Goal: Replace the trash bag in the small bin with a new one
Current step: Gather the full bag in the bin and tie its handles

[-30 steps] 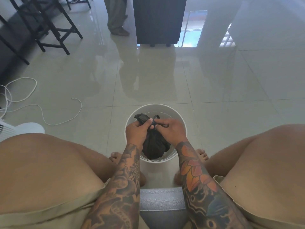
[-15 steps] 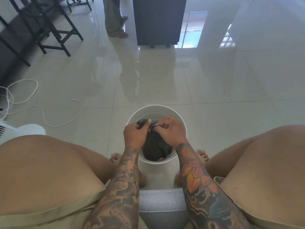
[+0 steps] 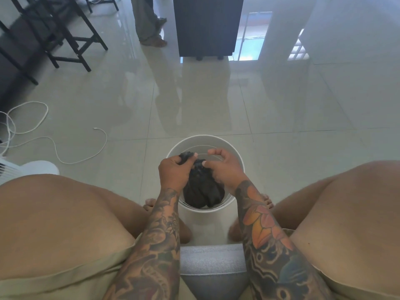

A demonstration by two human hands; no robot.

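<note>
While the white bin (image 3: 234, 158) stands on the floor (image 3: 281, 105) between the person's feet, things lie thus:
Trash bag (image 3: 202, 191): black, bunched, inside the bin, its top gathered at the rim.
Left hand (image 3: 174, 171): fingers curled round the bag's gathered top.
Right hand (image 3: 225, 167): thumb on the bag, forefinger lifted and curved; grip unclear.
Cable (image 3: 54, 146): white, looped toward the floor's left edge.

I count one white bin (image 3: 237, 161) and one black bag (image 3: 202, 191). One white cable (image 3: 54, 146), one dark cabinet (image 3: 205, 24).
</note>
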